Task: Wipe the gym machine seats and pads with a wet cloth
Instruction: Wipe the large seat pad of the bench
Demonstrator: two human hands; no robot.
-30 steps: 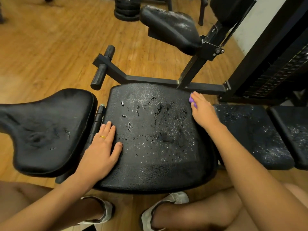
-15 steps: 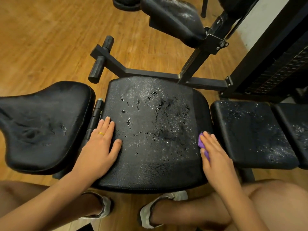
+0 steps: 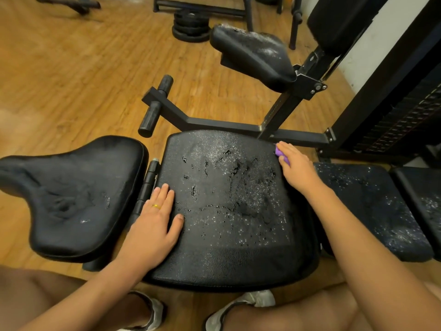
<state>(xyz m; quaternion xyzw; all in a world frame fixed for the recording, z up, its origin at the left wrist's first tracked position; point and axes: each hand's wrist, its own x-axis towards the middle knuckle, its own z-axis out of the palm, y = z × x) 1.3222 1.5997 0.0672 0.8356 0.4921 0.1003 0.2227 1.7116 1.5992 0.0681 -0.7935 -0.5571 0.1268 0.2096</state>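
A black pebbled seat pad (image 3: 214,259) is speckled with pale droplets (image 3: 241,226); the cloth (image 3: 278,152) is purple, the ring (image 3: 156,206) gold, the floor (image 3: 71,80) honey-brown wood grain.

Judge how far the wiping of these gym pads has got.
Done: wide black centre seat pad is mostly wet. In hand: right hand presses the purple cloth at its far right corner; left hand braces. Left: dusty raised black pad looks unwiped.

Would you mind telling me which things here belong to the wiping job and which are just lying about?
Job in hand:
purple cloth, under the right hand
centre seat pad, with the left hand resting on it
left pad
right pad
raised pad

Lying about:
weight plates
roller bar
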